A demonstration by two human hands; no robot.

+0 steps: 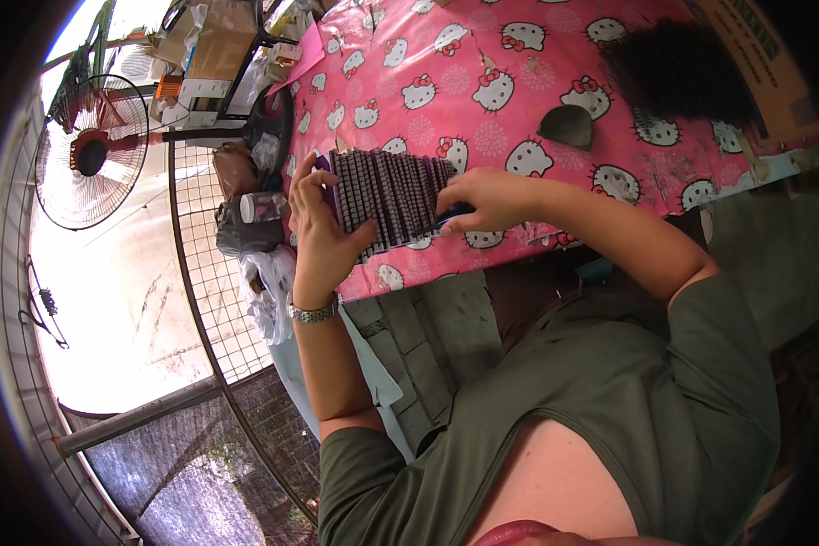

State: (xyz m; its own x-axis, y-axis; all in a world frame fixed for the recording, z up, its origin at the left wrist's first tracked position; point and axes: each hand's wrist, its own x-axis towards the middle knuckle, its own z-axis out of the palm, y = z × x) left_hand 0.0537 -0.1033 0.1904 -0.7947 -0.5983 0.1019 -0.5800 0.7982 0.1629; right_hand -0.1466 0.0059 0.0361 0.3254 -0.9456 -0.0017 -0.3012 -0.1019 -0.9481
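Note:
A block of dark rows (387,196) lies near the table's front edge, its many narrow strips ridged like small beads, with a purple edge on the left. My left hand (323,218) grips its left side, thumb on the front face and fingers over the far left edge. At the right end, my right hand (491,200) is closed, its fingertips against the rows. Under those fingers shows a small dark blue thing (453,215), mostly hidden, so I cannot tell its kind.
A pink patterned cloth (464,55) covers the table. To the right lie a dark grey curved piece (567,126), a heap of black fibres (678,71) and a cardboard box (760,64). Bags and a lidded jar (262,207) crowd the left edge, beside a fan (91,153).

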